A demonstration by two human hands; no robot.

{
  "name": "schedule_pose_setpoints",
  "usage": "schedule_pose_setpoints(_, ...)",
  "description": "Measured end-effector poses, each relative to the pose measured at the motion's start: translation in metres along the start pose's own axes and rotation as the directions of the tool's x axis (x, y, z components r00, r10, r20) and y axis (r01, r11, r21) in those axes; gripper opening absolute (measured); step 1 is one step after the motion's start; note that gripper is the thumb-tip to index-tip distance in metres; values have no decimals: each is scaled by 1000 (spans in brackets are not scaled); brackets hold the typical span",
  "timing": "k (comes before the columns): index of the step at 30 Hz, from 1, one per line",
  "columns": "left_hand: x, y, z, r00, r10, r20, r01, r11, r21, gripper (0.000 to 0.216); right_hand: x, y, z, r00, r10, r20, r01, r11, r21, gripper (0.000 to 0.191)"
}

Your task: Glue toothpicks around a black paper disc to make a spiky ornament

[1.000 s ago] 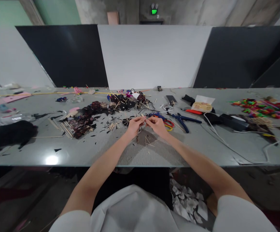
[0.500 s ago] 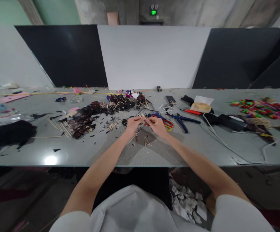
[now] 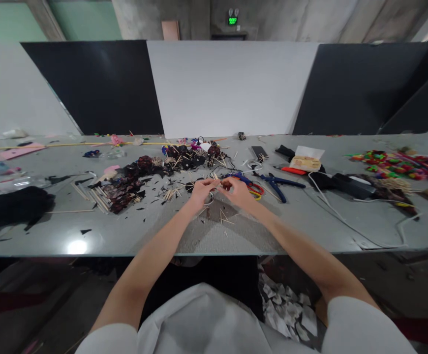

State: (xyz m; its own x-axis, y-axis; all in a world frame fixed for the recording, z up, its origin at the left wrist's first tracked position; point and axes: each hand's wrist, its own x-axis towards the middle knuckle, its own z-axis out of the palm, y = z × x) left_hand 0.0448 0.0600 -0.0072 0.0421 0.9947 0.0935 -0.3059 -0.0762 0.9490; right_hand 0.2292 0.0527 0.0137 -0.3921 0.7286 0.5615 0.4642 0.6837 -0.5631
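Over the middle of the table, my left hand (image 3: 201, 190) pinches a few thin pale wooden sticks (image 3: 215, 176), whose tips poke up above the fingers. Close against it, my right hand (image 3: 235, 190) has its fingertips closed at the same sticks; their lower ends are hidden. A round black piece (image 3: 189, 187) lies just left of my left hand. Loose sticks (image 3: 224, 216) are scattered below the hands, and a small pile of cut sticks (image 3: 170, 193) lies to the left. Scissors with red and yellow handles (image 3: 257, 191) rest beside my right hand.
Blue pliers (image 3: 277, 186) lie to the right, near an orange-red tool (image 3: 294, 171) and a white cable (image 3: 334, 210). Dark scraps (image 3: 123, 189) and stick-and-black-fabric pieces (image 3: 188, 158) cover the left and back. A phone (image 3: 259, 152) sits behind. Upright panels (image 3: 232, 88) line the far edge.
My hands stay together at nearly the same spot. The stick tips now stand up more plainly between them, and the right fingers have curled slightly. The view has shifted a little.
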Motion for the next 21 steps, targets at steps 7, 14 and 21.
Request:
schedule_pose_setpoints(7,-2,9,-4,981,-149,124,150,989,-3,37,1,8,-12,984,-145,103,154,985,-82,85)
schedule_pose_setpoints(14,-4,15,-6,965,-176,194,177,984,13,37,2,13,-11,971,-212,111,220,973,-66,87)
schedule_pose_setpoints(21,0,9,-10,954,-187,237,186,982,26,35,2,12,-13,962,-227,150,237,970,-51,93)
